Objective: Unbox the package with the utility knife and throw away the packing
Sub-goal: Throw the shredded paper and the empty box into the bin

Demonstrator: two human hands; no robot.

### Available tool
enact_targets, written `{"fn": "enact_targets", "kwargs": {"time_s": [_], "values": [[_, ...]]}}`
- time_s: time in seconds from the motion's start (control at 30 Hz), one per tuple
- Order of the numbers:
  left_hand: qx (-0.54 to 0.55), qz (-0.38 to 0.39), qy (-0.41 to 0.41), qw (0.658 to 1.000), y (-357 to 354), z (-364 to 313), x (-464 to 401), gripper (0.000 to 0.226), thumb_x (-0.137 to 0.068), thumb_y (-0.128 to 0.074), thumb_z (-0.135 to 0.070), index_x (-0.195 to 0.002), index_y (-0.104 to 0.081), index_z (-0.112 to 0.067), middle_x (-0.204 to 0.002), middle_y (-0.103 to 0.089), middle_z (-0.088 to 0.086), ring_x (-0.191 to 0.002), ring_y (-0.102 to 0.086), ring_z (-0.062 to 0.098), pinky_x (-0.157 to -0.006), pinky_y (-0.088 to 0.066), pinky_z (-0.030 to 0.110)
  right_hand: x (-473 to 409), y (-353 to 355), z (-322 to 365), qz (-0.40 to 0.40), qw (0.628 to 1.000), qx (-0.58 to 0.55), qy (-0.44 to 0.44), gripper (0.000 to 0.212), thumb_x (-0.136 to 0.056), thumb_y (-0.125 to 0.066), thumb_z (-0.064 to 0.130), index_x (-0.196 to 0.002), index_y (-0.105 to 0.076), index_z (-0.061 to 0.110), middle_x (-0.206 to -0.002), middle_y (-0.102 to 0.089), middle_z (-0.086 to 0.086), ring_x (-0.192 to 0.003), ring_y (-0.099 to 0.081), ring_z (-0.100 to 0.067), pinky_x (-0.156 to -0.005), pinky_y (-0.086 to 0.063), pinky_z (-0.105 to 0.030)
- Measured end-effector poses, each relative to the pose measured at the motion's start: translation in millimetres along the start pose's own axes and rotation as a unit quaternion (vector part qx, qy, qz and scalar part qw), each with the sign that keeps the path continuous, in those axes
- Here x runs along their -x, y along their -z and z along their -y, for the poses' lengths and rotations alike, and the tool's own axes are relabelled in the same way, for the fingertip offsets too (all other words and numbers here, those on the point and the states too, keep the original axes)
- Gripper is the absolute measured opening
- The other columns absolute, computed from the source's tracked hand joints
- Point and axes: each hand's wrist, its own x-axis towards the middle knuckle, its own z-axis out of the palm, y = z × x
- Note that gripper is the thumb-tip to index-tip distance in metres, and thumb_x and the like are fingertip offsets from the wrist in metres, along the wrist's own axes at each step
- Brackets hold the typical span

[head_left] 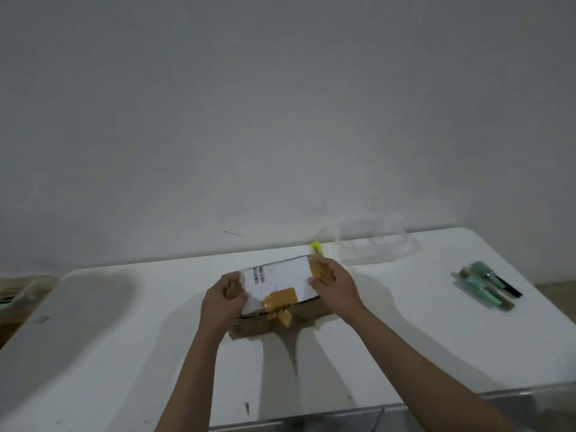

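A brown cardboard package (277, 283) with a white shipping label and tan tape lies in the middle of the white table (124, 353). My left hand (223, 302) grips its left end, fingers curled over the taped edge. My right hand (332, 282) holds the right end, thumb on the label. Loose tan tape hangs crumpled at the near edge of the box. A yellow utility knife (316, 247) lies on the table just behind the package, partly hidden by my right hand.
A clear plastic blister shell (374, 244) sits at the back of the table by the wall. A bundle of green-handled tools in wrap (486, 286) lies at the right. A bin or basket (18, 291) shows at the far left below the table.
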Motion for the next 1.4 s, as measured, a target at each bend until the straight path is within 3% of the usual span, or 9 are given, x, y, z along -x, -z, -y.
{"fn": "enact_targets", "kwargs": {"time_s": [0.23,0.57,0.7,0.93,1.07,1.17,1.23,1.33,1.4], "values": [[0.003,0.097,-0.096,0.991,-138,-71,65,0.039,-0.078,-0.067,-0.007,-0.098,-0.061,-0.04,-0.1,-0.065,-0.012,-0.097,-0.061,0.015,-0.087,-0.05,0.034,60,169,-18,-0.129,0.991,0.029,0.035,0.038,-0.082,-0.067,0.016,-0.115,-0.059,0.031,-0.114,-0.059,0.018,-0.109,-0.055,-0.004,-0.084,-0.038,-0.009],[-0.015,0.308,-0.173,0.935,-396,-146,209,0.038,-0.083,-0.061,-0.011,-0.118,-0.059,-0.025,-0.119,-0.06,-0.006,-0.11,-0.055,0.016,-0.096,-0.044,0.029,232,424,-94,-0.357,0.927,0.094,-0.068,0.048,-0.085,-0.065,0.022,-0.129,-0.051,0.033,-0.125,-0.057,0.008,-0.113,-0.05,-0.008,-0.094,-0.041,-0.026],[-0.022,0.4,-0.184,0.898,-470,-157,269,0.043,-0.082,-0.062,-0.011,-0.125,-0.058,-0.018,-0.128,-0.058,-0.001,-0.117,-0.053,0.017,-0.105,-0.042,0.038,305,482,-123,-0.434,0.886,0.11,-0.12,0.049,-0.086,-0.063,0.022,-0.132,-0.049,0.028,-0.136,-0.05,0.001,-0.123,-0.048,-0.018,-0.096,-0.04,-0.029],[-0.076,0.533,-0.164,0.827,-563,-133,334,0.045,-0.084,-0.064,-0.013,-0.127,-0.054,-0.022,-0.124,-0.05,-0.01,-0.111,-0.049,0.01,-0.093,-0.042,0.025,392,516,-173,-0.5,0.836,0.08,-0.212,0.053,-0.088,-0.061,0.021,-0.137,-0.044,0.028,-0.137,-0.049,0.005,-0.121,-0.047,-0.013,-0.095,-0.04,-0.028],[-0.125,0.576,-0.143,0.795,-601,-104,344,0.044,-0.084,-0.062,-0.008,-0.125,-0.052,-0.019,-0.118,-0.052,-0.005,-0.109,-0.053,0.016,-0.095,-0.047,0.033,402,515,-201,-0.514,0.81,0.093,-0.268,0.052,-0.087,-0.061,0.02,-0.135,-0.044,0.029,-0.13,-0.052,0.001,-0.106,-0.051,-0.015,-0.084,-0.043,-0.029],[-0.16,0.616,-0.121,0.762,-631,-81,344,0.042,-0.084,-0.062,-0.008,-0.123,-0.049,-0.019,-0.118,-0.052,-0.005,-0.109,-0.051,0.014,-0.086,-0.045,0.026,400,517,-226,-0.513,0.794,0.109,-0.307,0.052,-0.087,-0.061,0.021,-0.135,-0.043,0.03,-0.12,-0.052,-0.003,-0.094,-0.056,-0.024,-0.072,-0.044,-0.027],[-0.183,0.641,-0.101,0.739,-652,-68,344,0.042,-0.086,-0.061,-0.009,-0.124,-0.047,-0.02,-0.123,-0.052,-0.003,-0.106,-0.052,0.014,-0.081,-0.046,0.027,397,520,-242,-0.512,0.785,0.109,-0.332,0.052,-0.087,-0.061,0.024,-0.134,-0.041,0.033,-0.119,-0.051,-0.007,-0.094,-0.054,-0.02,-0.075,-0.044,-0.028],[-0.232,0.647,-0.109,0.718,-677,-47,344,0.044,-0.086,-0.062,-0.012,-0.127,-0.047,-0.02,-0.128,-0.053,0.001,-0.107,-0.051,0.014,-0.083,-0.043,0.026,395,518,-264,-0.513,0.774,0.109,-0.355,0.053,-0.087,-0.06,0.027,-0.133,-0.039,0.039,-0.119,-0.047,-0.007,-0.083,-0.051,-0.008,-0.072,-0.044,-0.026],[-0.272,0.658,-0.094,0.696,-691,-34,345,0.046,-0.088,-0.061,-0.016,-0.131,-0.046,-0.018,-0.133,-0.051,0.004,-0.115,-0.051,0.02,-0.09,-0.044,0.028,391,515,-279,-0.507,0.77,0.113,-0.371,0.054,-0.087,-0.06,0.028,-0.133,-0.037,0.045,-0.123,-0.041,-0.006,-0.091,-0.053,-0.014,-0.076,-0.047,-0.029]]}}
